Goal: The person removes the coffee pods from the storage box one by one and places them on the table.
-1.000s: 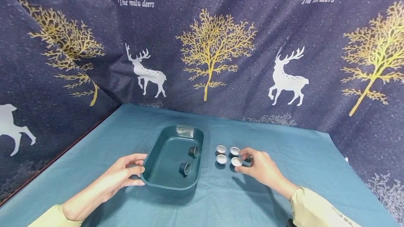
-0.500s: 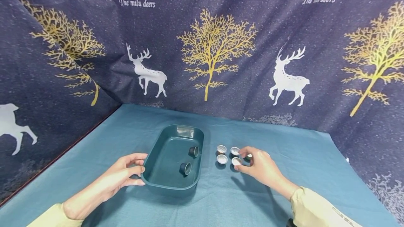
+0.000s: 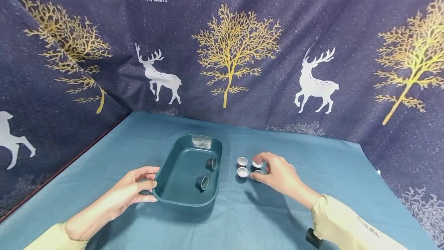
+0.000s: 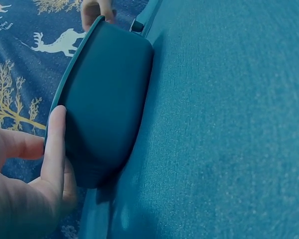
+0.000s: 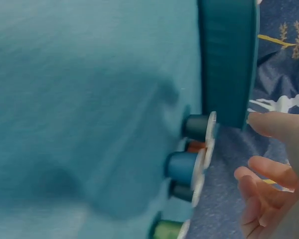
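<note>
My left hand [image 3: 130, 190] grips the left wall of a deep dark-green tray [image 3: 180, 204], thumb at the rim and fingers along the outside in the left wrist view. Two dark coffee capsules, a far one [image 3: 211, 164] and a near one [image 3: 202, 183], lie tipped on their sides in the tray. Right of it, several foil-lidded capsules [image 3: 243, 172] stand in a close cluster. Over the cluster's right side hovers my right hand [image 3: 277, 173], thumb and forefinger spread, holding nothing. Its fingers partly hide the near right capsule [image 3: 258, 172]. The right wrist view shows a blue capsule [image 5: 182, 167] below the fingers.
A green capsule [image 5: 167, 230] stands apart from the cluster, mostly hidden behind the right hand in the head view. Blue cloth [image 3: 239, 227] covers the table. A dark curtain [image 3: 194, 95] printed with deer and trees hangs along the back and left.
My right hand has shifted a little left, its fingertips farther over the cluster's right-hand capsules. The head view has tilted slightly. Left hand and tray keep their places.
</note>
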Tool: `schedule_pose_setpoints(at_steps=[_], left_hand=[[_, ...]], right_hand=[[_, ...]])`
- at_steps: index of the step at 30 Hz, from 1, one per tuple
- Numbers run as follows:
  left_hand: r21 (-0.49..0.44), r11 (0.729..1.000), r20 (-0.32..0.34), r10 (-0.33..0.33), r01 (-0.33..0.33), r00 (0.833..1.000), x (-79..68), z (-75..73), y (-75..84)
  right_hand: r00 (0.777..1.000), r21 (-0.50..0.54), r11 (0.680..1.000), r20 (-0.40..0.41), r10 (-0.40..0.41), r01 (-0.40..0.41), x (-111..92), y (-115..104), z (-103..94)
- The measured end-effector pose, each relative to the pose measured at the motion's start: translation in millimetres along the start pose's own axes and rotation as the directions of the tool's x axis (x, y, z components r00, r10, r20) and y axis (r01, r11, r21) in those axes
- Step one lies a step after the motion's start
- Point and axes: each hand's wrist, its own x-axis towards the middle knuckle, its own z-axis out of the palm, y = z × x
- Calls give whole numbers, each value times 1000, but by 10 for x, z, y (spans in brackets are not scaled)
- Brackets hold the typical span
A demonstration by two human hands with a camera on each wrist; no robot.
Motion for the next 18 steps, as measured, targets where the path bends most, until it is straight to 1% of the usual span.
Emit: schedule_pose_setpoints(at_steps=[6,10,16,18], left_hand=[[8,1000,-14,-4,4,1000,-10,3,0],[16,1000,-20,-10,10,1000,-15,5,-3],[12,1000,-16,-10,10,1000,-8,6,-10],[10,1000,-13,-7,7,1000,-4,7,-13]], right_hand=[[996,-3,996,22,-86,87,127,-143,-100],[989,-13,991,69,-131,133,209,-252,-153],[977,-15,990,160,-139,143,317,-370,-179],[973,-2,990,184,-136,139,354,-392,-185]])
